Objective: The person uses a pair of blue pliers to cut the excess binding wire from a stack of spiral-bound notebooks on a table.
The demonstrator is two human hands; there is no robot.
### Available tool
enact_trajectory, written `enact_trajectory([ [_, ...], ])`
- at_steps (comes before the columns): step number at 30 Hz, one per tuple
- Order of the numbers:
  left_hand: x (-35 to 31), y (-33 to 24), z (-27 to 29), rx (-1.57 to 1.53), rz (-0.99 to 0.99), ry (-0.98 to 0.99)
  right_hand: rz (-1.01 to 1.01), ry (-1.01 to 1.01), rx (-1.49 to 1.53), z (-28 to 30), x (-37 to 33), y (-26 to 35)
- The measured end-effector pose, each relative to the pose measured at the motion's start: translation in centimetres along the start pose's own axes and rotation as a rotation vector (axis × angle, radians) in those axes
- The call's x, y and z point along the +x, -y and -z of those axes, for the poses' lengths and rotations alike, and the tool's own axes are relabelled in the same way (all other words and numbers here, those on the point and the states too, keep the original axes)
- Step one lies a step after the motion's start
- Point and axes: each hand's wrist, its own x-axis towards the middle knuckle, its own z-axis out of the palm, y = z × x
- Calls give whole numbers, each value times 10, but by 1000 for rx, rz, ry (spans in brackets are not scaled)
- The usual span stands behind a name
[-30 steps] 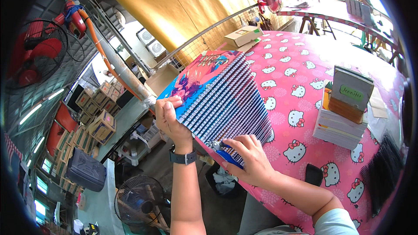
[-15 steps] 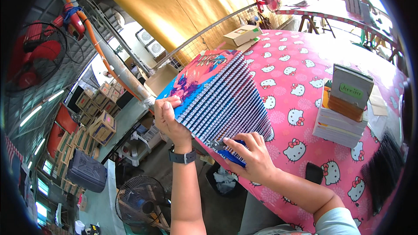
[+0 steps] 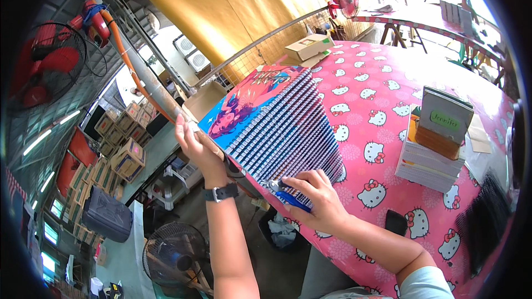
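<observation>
A tall stack of spiral-bound notebooks stands on the pink table, its rows of wire coils facing me. The top notebook has a bright blue, pink and orange illustrated cover. My right hand grips blue-handled pliers, with the metal jaws at the coil ends low on the stack's near side. Beside the stack's left edge, my left hand has its fingers stretched out and holds nothing visible. A dark watch is on that wrist.
To the right, a metal-and-wood block rests on a pile of paper pads. Black coil strands and a small black object lie on the pink table. Below left are a standing fan and a bin.
My left hand has come off the top cover's near corner and moved left and slightly down, its fingers straightening. My right hand stays at the coils with the pliers.
</observation>
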Motion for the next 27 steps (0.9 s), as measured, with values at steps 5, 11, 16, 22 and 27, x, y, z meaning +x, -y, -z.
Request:
enact_trajectory([
  [5, 0, 50, 14, -696, 689, 352, 100, -36, -114, -9, -1, -5],
  [11, -12, 68, 7, -780, 679, 287, -724, 451, 1064, -1, 2, -12],
  [16, -10, 70, 9, -745, 654, 310, -273, 168, 378, -7, -5, -3],
  [22, -12, 70, 9, -742, 693, 284, 25, -30, -39, -15, -11, -4],
  [27, -8, 79, 14, -767, 681, 298, -497, 273, 804, -15, -9, -13],
])
